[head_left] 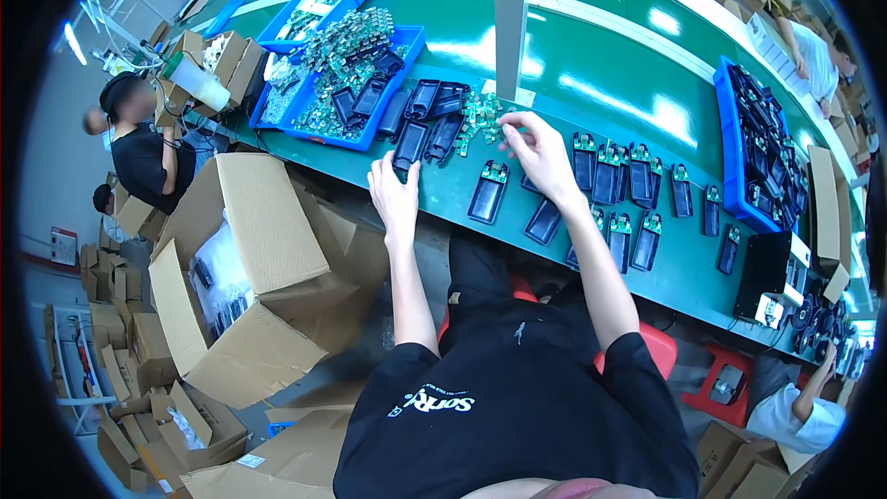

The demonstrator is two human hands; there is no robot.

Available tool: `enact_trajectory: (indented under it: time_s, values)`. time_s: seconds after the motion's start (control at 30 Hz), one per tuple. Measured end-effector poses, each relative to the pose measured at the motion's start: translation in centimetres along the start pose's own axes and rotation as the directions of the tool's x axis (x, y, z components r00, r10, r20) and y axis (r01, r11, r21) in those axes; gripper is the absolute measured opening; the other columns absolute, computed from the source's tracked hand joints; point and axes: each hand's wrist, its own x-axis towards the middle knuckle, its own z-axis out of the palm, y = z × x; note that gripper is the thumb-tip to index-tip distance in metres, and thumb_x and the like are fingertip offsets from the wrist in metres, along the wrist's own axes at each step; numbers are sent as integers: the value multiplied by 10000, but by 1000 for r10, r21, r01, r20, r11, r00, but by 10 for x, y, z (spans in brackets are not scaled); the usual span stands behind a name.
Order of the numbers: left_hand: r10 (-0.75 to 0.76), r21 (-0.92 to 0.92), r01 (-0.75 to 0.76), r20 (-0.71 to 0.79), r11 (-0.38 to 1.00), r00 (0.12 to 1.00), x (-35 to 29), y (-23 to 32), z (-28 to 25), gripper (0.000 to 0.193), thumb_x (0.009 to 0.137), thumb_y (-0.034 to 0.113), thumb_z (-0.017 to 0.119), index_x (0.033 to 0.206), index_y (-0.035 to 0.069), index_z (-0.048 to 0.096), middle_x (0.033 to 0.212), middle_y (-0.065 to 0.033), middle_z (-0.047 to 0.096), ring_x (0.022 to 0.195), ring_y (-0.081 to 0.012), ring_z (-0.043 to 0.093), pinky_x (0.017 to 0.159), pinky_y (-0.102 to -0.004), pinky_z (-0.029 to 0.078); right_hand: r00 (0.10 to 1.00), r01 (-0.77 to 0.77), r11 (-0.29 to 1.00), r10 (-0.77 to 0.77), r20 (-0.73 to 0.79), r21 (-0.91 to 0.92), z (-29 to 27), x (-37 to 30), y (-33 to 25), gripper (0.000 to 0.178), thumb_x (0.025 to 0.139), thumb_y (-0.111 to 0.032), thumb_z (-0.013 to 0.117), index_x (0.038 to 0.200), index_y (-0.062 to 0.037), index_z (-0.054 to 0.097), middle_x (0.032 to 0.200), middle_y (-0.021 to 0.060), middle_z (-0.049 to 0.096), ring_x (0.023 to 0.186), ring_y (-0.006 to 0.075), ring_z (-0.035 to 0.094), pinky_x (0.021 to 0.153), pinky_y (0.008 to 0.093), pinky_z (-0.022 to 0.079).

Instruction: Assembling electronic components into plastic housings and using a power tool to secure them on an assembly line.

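Beyond the left hand extends 1 black casing it grasps; whether the right hand grips, I cannot tell.

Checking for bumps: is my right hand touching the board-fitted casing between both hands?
Apart: head view shows green table between the right hand and casing.

Bright, glare on tabletop, edges bent

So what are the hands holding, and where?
The left hand holds a black casing by its near end. Whether the right hand holds anything, I can't tell.
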Motion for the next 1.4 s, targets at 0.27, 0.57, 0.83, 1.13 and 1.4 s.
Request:
enact_trajectory:
  time_s: [0.27, 0.57, 0.83, 1.13, 1.4]
  values:
    - [-336, -724, 294, 91, 624, 937, 1, -33, -16, 350, 915, 176, 696, 1172, -42, 601, 1014, -97, 635, 876, -186, 642, 805, -319, 519, 956, -288, 722, 260, 138, 629, -4, -48, -26, 190, 962, -85, 613, 1127, 9, 605, 1016, 79, 634, 818, 126, 660, 738, 260, 537]
    - [-149, -845, 409, 480, -344, 865, -17, 51, -52, 236, 990, 260, 536, 1118, 62, 523, 1036, -95, 606, 979, -234, 618, 847, -393, 513, 974, -158, 801, 223, -43, 577, -16, -82, -32, 170, 869, 13, 696, 1037, 10, 675, 1041, 73, 644, 874, 132, 660, 813, 257, 530]
    - [356, -587, 755, 666, -293, 656, -60, 121, -58, 343, 997, 226, 474, 1310, 89, 439, 988, -121, 567, 749, -236, 645, 704, -402, 570, 967, -20, 925, 114, -228, 380, -39, -110, -38, 134, 812, -5, 754, 940, -11, 718, 976, 69, 695, 904, 151, 663, 821, 293, 527]
    - [453, -763, 623, 623, 171, 638, -80, 151, -64, 455, 985, 14, 485, 1406, 37, 315, 1072, -102, 545, 718, -138, 602, 680, -284, 520, 946, 122, 990, -136, -293, -63, -48, -120, -57, 186, 748, 18, 771, 917, -27, 706, 915, 89, 706, 889, 217, 672, 819, 321, 521]
    - [447, -759, 595, 643, 264, 621, -81, 156, -71, 425, 991, 22, 491, 1392, 15, 351, 1053, -86, 564, 718, -102, 589, 660, -255, 494, 923, 181, 947, -256, -287, -264, -49, -118, -56, 183, 724, -26, 793, 888, -46, 714, 901, 69, 702, 867, 232, 667, 792, 332, 513]
